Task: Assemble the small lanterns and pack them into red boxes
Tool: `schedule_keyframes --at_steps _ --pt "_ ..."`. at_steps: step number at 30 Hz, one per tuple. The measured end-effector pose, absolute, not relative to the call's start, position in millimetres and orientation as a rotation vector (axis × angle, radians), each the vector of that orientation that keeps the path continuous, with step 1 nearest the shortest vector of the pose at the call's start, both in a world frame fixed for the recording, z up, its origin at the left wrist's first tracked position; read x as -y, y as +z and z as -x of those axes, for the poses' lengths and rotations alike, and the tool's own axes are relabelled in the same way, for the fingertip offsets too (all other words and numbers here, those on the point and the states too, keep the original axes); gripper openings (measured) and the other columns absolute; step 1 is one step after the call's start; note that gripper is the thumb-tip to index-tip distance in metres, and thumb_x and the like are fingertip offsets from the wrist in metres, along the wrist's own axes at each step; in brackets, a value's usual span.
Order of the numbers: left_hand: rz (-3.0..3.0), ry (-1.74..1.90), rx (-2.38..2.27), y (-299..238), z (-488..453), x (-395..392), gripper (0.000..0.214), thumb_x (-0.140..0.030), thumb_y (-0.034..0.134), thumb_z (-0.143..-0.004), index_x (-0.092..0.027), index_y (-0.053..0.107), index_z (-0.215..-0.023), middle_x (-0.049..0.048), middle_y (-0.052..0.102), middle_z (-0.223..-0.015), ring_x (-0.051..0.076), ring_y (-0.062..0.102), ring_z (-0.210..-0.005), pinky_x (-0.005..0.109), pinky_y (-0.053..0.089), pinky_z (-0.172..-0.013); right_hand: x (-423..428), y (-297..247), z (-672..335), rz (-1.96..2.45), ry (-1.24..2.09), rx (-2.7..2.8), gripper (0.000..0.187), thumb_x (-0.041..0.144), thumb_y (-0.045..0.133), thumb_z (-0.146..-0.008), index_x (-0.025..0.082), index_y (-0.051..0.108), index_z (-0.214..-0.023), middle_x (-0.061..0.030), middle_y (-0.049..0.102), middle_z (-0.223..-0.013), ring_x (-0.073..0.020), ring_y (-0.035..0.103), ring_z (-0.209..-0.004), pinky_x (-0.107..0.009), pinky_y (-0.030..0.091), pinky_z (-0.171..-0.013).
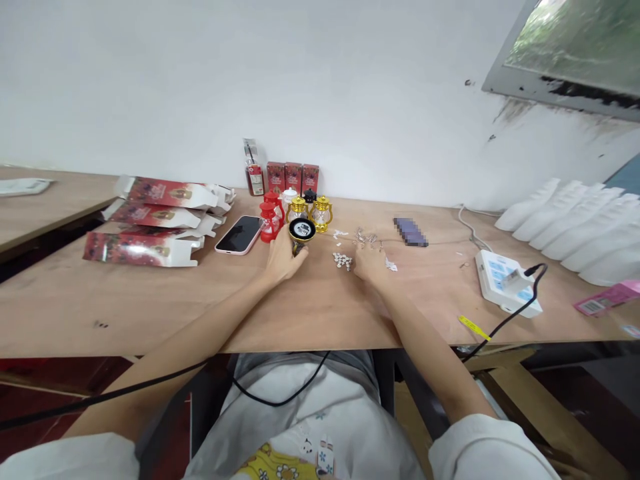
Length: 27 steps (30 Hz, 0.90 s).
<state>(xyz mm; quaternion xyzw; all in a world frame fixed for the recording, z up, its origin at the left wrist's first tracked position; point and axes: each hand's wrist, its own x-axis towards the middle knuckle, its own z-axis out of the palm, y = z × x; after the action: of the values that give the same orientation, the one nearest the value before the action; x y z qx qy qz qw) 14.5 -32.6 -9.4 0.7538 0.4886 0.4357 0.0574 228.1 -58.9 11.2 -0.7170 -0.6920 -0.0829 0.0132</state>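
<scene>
Left grip (283,260) seemingly holds lantern (302,231), far from edge (300,348).

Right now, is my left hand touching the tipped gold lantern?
Touching. The head view shows the left hand wrapped around the tipped gold lantern, its round base facing the camera.

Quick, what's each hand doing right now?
Left hand: closed around a small lantern.
Right hand: beside the small round pieces; grip cannot be told.

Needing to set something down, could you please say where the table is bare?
Bare: the table's near-left stretch before the flat boxes, and between the right hand and power strip. Crowded: around the lanterns, phone and loose small parts.
</scene>
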Motion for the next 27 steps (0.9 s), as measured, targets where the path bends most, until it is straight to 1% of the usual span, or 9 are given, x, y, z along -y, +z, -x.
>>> schedule_keyframes --at_steps 4,8,11,13,15,17,22,25,27 --pt "-2.294 1.315 -1.514 -11 -15 32 0.042 -0.031 0.052 -0.078 -0.016 0.045 -0.117 0.0145 0.054 -0.117 0.03 0.052 -0.112 0.049 0.043 -0.094 58 9 -230 2.225 -0.22 2.176 0.053 0.01 0.057 -0.075 0.008 0.047 -0.128 -0.0268 0.051 -0.128 -0.0399 0.049 -0.12 -0.048 0.041 -0.093" --pt "-2.283 1.299 -1.551 -11 -15 31 0.041 -0.034 0.053 -0.079 -0.015 0.045 -0.115 0.015 0.055 -0.117 0.031 0.052 -0.113 0.049 0.041 -0.095 59 11 -231 2.186 -0.227 2.139 0.054 0.002 0.05 -0.076 0.01 0.047 -0.129 -0.0273 0.048 -0.13 -0.0415 0.045 -0.123 -0.048 0.043 -0.09" --pt "-2.266 1.287 -1.57 -9 -16 33 0.044 -0.038 0.055 -0.079 -0.015 0.044 -0.115 0.0156 0.054 -0.118 0.032 0.051 -0.114 0.05 0.041 -0.095 59 12 -231 2.167 -0.226 2.122 0.055 0.0 0.046 -0.076 0.008 0.045 -0.13 -0.0286 0.042 -0.133 -0.0412 0.05 -0.118 -0.046 0.046 -0.087" --pt "-2.264 1.289 -1.564 -8 -17 34 0.047 -0.038 0.058 -0.077 -0.016 0.044 -0.116 0.0148 0.054 -0.117 0.032 0.052 -0.114 0.048 0.042 -0.094 59 13 -230 2.135 -0.173 2.133 0.053 0.0 0.047 -0.075 0.009 0.045 -0.128 -0.0282 0.04 -0.135 -0.0383 0.055 -0.112 -0.045 0.047 -0.085" --pt "-2.264 1.299 -1.559 -6 -17 35 0.049 -0.038 0.061 -0.075 -0.017 0.044 -0.116 0.0139 0.054 -0.117 0.032 0.052 -0.113 0.047 0.043 -0.094 59 14 -229 2.093 -0.092 2.154 0.05 0.001 0.049 -0.075 0.011 0.047 -0.124 -0.0258 0.04 -0.135 -0.0332 0.06 -0.104 -0.042 0.048 -0.084" --pt "-2.263 1.308 -1.561 -6 -18 36 0.05 -0.037 0.062 -0.073 -0.017 0.044 -0.116 0.0133 0.053 -0.116 0.031 0.052 -0.113 0.047 0.044 -0.093 58 14 -228 2.034 -0.023 2.179 0.048 0.002 0.051 -0.074 0.013 0.05 -0.12 -0.0215 0.042 -0.132 -0.0292 0.062 -0.101 -0.039 0.048 -0.084" --pt "-2.262 1.313 -1.571 -5 -18 37 0.049 -0.037 0.063 -0.073 -0.018 0.045 -0.116 0.0122 0.053 -0.116 0.031 0.052 -0.113 0.047 0.044 -0.092 51 15 -235 1.934 0.026 2.155 0.046 0.005 0.054 -0.07 0.018 0.054 -0.115 -0.0143 0.05 -0.125 -0.0258 0.061 -0.102 -0.034 0.047 -0.083" --pt "-2.266 1.302 -1.574 -4 -19 37 0.048 -0.037 0.063 -0.074 -0.018 0.045 -0.114 0.0122 0.054 -0.115 0.031 0.053 -0.112 0.046 0.044 -0.091 44 17 -252 1.941 0.118 2.209 0.042 0.006 0.057 -0.068 0.019 0.058 -0.108 -0.0098 0.061 -0.111 -0.0243 0.062 -0.099 -0.03 0.047 -0.077" --pt "-2.266 1.295 -1.578 -4 -19 37 0.048 -0.037 0.063 -0.073 -0.018 0.045 -0.114 0.0121 0.054 -0.115 0.031 0.053 -0.112 0.046 0.044 -0.091 37 17 -266 1.963 0.262 2.241 0.041 0.006 0.059 -0.066 0.019 0.059 -0.104 -0.0051 0.067 -0.095 -0.0213 0.064 -0.09 -0.026 0.047 -0.069"
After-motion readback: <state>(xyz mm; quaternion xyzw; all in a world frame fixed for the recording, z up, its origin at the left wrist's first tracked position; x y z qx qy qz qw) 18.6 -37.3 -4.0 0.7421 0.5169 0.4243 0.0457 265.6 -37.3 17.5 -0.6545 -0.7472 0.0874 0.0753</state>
